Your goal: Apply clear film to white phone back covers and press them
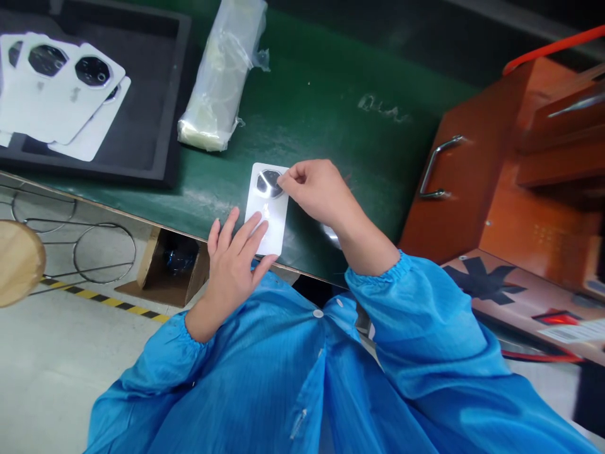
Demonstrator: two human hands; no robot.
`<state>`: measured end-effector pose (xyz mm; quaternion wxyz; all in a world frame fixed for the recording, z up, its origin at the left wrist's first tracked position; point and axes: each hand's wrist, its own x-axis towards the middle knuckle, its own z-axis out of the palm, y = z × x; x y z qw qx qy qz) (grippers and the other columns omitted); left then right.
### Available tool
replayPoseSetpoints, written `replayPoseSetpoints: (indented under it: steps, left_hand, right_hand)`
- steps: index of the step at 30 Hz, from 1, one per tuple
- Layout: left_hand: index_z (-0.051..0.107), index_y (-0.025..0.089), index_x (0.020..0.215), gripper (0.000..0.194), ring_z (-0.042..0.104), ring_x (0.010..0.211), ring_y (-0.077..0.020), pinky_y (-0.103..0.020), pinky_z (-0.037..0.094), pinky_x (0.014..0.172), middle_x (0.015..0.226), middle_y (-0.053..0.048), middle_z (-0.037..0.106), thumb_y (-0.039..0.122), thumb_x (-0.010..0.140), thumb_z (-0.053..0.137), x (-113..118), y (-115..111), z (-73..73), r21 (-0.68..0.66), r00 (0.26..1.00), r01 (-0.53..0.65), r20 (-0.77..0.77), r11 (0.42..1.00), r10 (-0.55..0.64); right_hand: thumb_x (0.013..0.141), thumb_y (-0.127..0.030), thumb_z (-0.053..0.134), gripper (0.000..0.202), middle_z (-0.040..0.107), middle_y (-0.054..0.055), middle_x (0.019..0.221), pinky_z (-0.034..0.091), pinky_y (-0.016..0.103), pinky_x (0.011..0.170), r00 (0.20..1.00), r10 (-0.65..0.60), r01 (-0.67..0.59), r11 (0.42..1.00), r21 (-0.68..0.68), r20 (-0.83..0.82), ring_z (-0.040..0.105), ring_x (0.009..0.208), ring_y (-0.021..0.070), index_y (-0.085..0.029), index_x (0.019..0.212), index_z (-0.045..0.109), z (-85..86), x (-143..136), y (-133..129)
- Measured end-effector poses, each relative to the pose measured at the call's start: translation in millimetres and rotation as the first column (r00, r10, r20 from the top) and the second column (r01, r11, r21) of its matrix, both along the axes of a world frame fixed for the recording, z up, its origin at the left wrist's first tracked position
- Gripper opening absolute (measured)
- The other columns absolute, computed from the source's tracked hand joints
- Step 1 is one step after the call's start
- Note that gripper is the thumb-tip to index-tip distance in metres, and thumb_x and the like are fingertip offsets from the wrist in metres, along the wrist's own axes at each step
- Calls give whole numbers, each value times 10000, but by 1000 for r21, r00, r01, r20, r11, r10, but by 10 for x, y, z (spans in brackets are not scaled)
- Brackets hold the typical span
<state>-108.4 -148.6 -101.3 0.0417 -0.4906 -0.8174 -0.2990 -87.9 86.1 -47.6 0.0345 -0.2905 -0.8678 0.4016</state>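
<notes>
A white phone back cover (278, 217) with a dark, shiny camera area (268, 183) lies on the green table near its front edge. My left hand (234, 265) is open, its spread fingers resting on the cover's lower left part. At the upper right corner, beside the camera area, my right hand (319, 189) is closed in a pinch. Whatever its thumb and forefinger hold is too small to make out. A small shiny piece (331, 234) shows on the table below my right wrist, partly hidden by it.
Several similar white covers (92, 107) lie overlapping in a black tray (172, 94) on the left. A plastic-wrapped bundle (220, 82) lies beyond the cover. An orange-brown cabinet (454, 183) with a metal handle stands right. Below left are a cardboard box (191, 277) and a wooden stool (19, 261).
</notes>
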Motion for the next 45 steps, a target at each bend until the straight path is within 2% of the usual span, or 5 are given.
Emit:
replayPoseSetpoints:
  steps: [18, 27, 35, 41, 45]
  left_hand:
    - [644, 278, 1503, 508, 436, 1605, -349, -577, 207, 1351, 1560, -78, 666, 513, 1053, 650, -15, 2, 49, -43, 1000, -7, 18, 999, 7]
    - [621, 287, 1524, 495, 422, 1610, -362, -630, 260, 1333, 1664, -120, 555, 484, 1069, 624, -71, -64, 70, -6, 994, 2, 112, 1000, -1]
    - [784, 219, 1192, 216, 747, 1050, -215, -372, 611, 924, 1199, -67, 767, 304, 1044, 651, -309, 27, 711, 481, 905, -338, 403, 809, 139]
    - [790, 259, 1113, 156, 743, 845, -172, -296, 583, 800, 998, -9, 789, 327, 1019, 685, -45, 836, 1195, 291, 894, 143, 372, 946, -250]
    - [817, 249, 977, 212, 728, 792, -194, -319, 582, 749, 918, -34, 803, 343, 1012, 630, 500, 1675, 1403, 131, 763, 579, 262, 805, -591]
  right_hand:
    - [896, -352, 759, 283, 639, 58, 728, 506, 441, 852, 993, -99, 87, 981, 173, 62, 640, 783, 264, -224, 686, 619, -101, -76, -118]
    - [983, -228, 588, 260, 720, 136, 1046, 536, 454, 887, 996, -49, 71, 933, 354, -69, 692, 967, 312, -177, 1236, 612, -12, 185, -151]
    - [1048, -218, 626, 327, 696, 244, 1434, 541, 508, 1105, 874, 483, -386, 635, 669, 45, 667, 1327, 321, -92, 1345, 683, 16, 856, -1043]
    - [1071, -199, 562, 242, 813, 125, 1216, 611, 376, 987, 815, 430, 84, 576, 813, -389, 760, 1161, 239, -110, 1134, 778, 440, 1935, -746]
    - [1038, -159, 508, 324, 849, 77, 1115, 655, 389, 840, 849, 149, 297, 660, 690, -507, 814, 1057, 214, -211, 1236, 759, 706, 3083, -676]
